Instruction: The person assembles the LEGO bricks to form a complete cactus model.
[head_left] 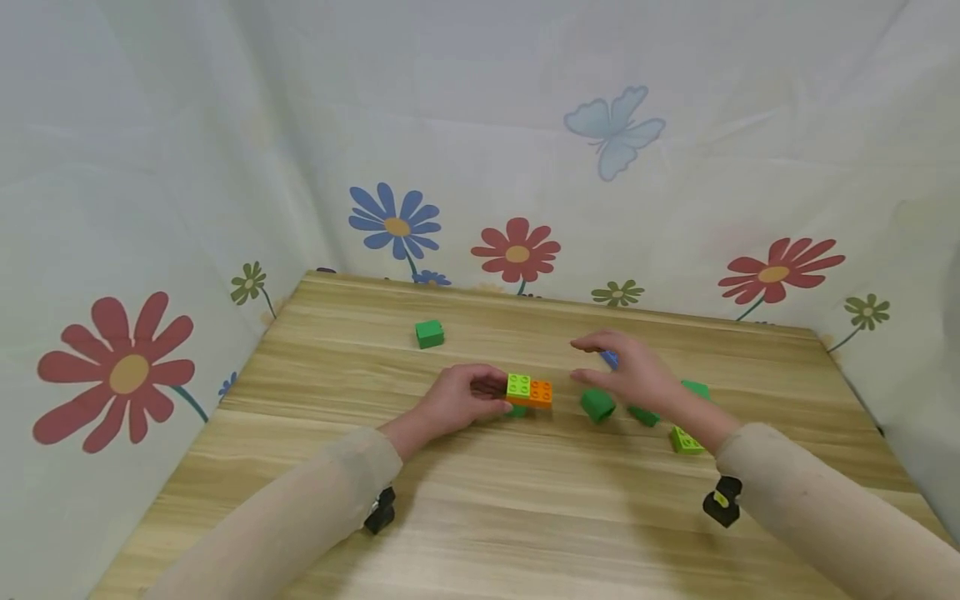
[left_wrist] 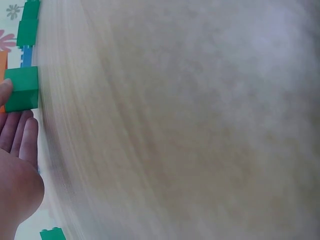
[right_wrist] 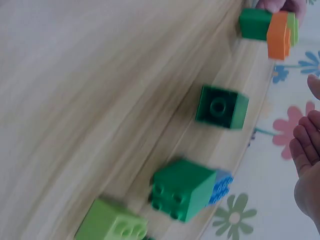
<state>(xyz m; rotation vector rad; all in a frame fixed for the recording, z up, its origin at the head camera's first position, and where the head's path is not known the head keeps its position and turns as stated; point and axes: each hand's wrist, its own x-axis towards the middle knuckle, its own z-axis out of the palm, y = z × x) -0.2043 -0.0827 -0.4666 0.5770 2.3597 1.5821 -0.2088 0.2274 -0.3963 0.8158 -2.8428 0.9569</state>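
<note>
My left hand [head_left: 456, 400] holds a small stack of toy building bricks, thumb on the near side. A green brick [left_wrist: 24, 90] forms its base, an orange brick [head_left: 541, 393] sits above and juts to the right, and a lime brick [head_left: 518, 385] tops the orange one's left part. To the right of the stack, my right hand [head_left: 632, 368] hovers with thumb and fingers spread apart, nothing between them. Beneath it lies a blue brick [head_left: 609, 359], mostly covered. Just nearer is a loose green brick [right_wrist: 220, 106] on its side, its hollow underside showing.
Around my right forearm lie another green brick [head_left: 643, 415], a lime brick [head_left: 686, 440] and a further green brick [head_left: 696, 389], partly hidden. One green brick [head_left: 430, 334] stands alone at the back left. A flowered white curtain [head_left: 465, 150] hangs behind the wooden table [head_left: 480, 517].
</note>
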